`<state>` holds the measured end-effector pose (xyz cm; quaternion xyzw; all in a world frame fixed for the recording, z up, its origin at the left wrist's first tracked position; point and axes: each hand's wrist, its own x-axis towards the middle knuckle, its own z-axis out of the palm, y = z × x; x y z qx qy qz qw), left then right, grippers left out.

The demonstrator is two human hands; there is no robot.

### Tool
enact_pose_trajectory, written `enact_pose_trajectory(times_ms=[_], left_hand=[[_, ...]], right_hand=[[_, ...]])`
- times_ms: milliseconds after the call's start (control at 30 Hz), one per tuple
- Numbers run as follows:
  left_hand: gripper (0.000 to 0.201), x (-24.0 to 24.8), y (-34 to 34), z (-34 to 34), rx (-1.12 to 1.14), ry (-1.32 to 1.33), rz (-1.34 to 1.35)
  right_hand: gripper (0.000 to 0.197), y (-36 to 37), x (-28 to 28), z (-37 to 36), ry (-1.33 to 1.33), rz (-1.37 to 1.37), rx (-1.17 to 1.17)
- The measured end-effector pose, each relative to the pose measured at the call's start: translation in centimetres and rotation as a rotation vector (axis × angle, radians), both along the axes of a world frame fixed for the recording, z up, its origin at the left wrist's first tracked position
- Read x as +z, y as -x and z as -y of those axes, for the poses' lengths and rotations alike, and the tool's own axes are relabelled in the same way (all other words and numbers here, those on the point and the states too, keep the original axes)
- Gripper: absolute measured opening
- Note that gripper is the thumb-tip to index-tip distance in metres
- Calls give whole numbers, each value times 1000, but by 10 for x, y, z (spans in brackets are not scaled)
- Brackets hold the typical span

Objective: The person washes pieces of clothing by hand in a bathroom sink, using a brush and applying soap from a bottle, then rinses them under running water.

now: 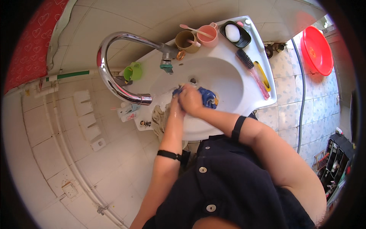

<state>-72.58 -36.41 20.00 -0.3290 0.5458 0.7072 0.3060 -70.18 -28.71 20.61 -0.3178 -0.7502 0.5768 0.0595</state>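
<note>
Cloth over sink
Your right hand curls around it; for your left hand, grip can't be told; work low.

Left hand and right hand grip blue cloth over white sink

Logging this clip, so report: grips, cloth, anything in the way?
Right grip closed on blue cloth; left grip partly hidden, hold unclear. Cloth bunched over white sink. Faucet spout apart to the left; nothing seen blocking.
</note>
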Motion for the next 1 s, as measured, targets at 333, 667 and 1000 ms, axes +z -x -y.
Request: enact_pose_trajectory(times_ms=[333, 667, 1000], left_hand=[[49, 38, 28, 22, 53, -203, -215], [53, 25, -9, -6, -322, -617, 245], [51, 7, 21, 56, -247, -175, -115]], right_hand=[[47, 15, 15, -11, 106, -25, 128], [19, 13, -37, 49, -47, 220, 278], [22, 22, -13, -10, -123, -66, 209]])
